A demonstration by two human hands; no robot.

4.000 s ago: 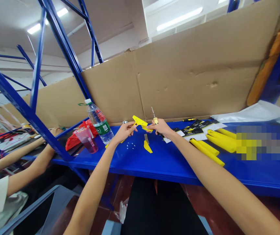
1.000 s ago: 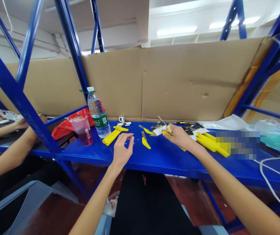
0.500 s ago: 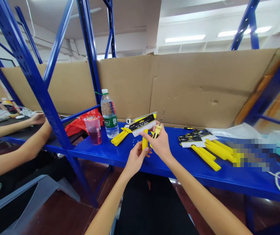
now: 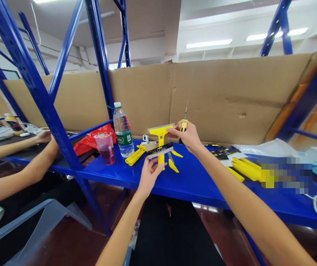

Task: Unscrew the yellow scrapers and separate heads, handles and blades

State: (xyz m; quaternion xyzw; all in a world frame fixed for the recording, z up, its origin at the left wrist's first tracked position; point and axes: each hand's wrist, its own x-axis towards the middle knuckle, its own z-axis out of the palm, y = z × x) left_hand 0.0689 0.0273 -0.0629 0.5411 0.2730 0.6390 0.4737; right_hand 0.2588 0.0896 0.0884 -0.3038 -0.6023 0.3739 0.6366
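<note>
A yellow T-shaped scraper (image 4: 161, 137) stands upright in front of me, its wide head at the top. My left hand (image 4: 148, 174) is closed round the lower handle. Across the handle sits a black-and-white card (image 4: 159, 150). My right hand (image 4: 190, 138) grips a yellow utility knife (image 4: 184, 125), its narrow blade pointing up. The right fingertips are also at the right end of the scraper's head. Behind the hands, yellow pieces (image 4: 173, 166) lie on the blue table (image 4: 202, 181). To the left rest more yellow handles (image 4: 133, 157).
A water bottle (image 4: 123, 131) and a cup of dark drink (image 4: 106, 148) stand left, near a red bag (image 4: 86, 143). Yellow tools (image 4: 247, 169) with cards lie right. A cardboard wall (image 4: 216, 99) closes the back. Another person's arms (image 4: 28, 166) are beyond the blue post.
The scraper has turned from handle-toward-me to upright, its head now showing. My right hand has risen to the head with the knife; my left hand remains low on the handle.
</note>
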